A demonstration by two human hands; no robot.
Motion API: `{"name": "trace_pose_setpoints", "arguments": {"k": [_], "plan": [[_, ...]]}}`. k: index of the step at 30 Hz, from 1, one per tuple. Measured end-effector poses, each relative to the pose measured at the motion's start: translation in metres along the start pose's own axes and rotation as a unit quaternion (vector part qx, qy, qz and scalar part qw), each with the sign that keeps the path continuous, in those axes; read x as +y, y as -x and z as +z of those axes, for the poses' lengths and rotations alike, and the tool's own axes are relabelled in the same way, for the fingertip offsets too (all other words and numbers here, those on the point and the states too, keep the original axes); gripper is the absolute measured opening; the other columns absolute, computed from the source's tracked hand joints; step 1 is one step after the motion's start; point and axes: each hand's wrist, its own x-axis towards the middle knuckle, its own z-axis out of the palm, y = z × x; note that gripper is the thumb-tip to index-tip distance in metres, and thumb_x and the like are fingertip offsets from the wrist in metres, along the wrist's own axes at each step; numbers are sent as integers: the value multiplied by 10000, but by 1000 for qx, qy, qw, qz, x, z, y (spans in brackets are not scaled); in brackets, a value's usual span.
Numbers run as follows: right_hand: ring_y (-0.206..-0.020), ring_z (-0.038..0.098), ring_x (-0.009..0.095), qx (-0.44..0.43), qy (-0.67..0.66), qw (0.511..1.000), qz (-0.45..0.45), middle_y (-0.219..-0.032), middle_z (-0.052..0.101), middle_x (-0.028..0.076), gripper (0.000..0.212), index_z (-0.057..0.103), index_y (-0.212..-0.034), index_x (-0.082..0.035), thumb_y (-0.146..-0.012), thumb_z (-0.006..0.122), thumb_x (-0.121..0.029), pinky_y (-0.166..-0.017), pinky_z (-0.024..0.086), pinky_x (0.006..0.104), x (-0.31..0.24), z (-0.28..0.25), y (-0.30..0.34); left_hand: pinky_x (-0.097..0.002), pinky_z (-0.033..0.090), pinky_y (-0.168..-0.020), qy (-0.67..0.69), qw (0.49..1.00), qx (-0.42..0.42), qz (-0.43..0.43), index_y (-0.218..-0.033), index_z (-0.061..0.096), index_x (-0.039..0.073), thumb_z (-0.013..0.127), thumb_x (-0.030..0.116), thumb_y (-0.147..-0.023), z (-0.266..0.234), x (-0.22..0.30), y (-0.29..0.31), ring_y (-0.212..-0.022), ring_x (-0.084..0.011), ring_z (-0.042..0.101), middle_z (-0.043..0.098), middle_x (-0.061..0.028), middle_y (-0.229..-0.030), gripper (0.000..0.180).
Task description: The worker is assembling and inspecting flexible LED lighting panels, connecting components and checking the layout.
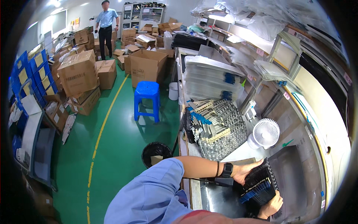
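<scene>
A bundle of thin black parts with blue tabs along one edge is tilted up over the workbench, between my two hands. My left hand, with a black watch at the wrist, is closed on the bundle's far left side. At its near right edge, my right hand grips it with bent fingers. The exact kind of these parts cannot be made out. Beyond my left hand lies a large pile of black and cream strips with blue ends.
A white fan stands right of the pile. Behind it are stacked clear plastic sheets. On the green floor are a blue stool, a black-lined bin and cardboard boxes. A person stands far back. Shelving runs along the right.
</scene>
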Motion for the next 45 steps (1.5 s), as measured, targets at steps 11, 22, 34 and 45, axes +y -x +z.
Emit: {"name": "trace_pose_setpoints", "arguments": {"k": [11,22,34,45], "plan": [[-803,560,260,-1,-22,999,-25,-892,604,76,238,596,-1042,-38,-826,502,-69,-722,441,364,-2,14,4,-555,416,-934,-25,996,84,9,-1172,622,131,429,873,-691,7,2,3,-1137,-295,551,612,-116,-1210,904],[-819,578,245,4,-35,997,-63,-950,632,62,205,608,-1011,-34,-845,495,-74,-734,450,363,2,24,15,-403,508,-794,23,981,183,-62,-962,675,72,627,402,-849,-12,-5,-7,-870,-212,655,696,-80,-963,352],[-1186,465,350,-307,-314,898,14,-1271,507,166,888,498,-1268,-53,-485,866,-253,-1008,365,445,-29,-36,-26,-300,531,-794,-519,805,102,269,-1002,671,3,691,53,-784,-71,12,6,-893,-158,650,680,-94,-998,225],[-692,653,115,-424,-640,584,266,-838,680,94,587,225,-1489,-168,-968,491,-124,-661,548,263,-51,-36,-3,-260,496,-853,-319,921,197,110,-1240,502,20,628,97,-889,-28,4,-6,-967,-107,604,619,-49,-1105,381]]}}
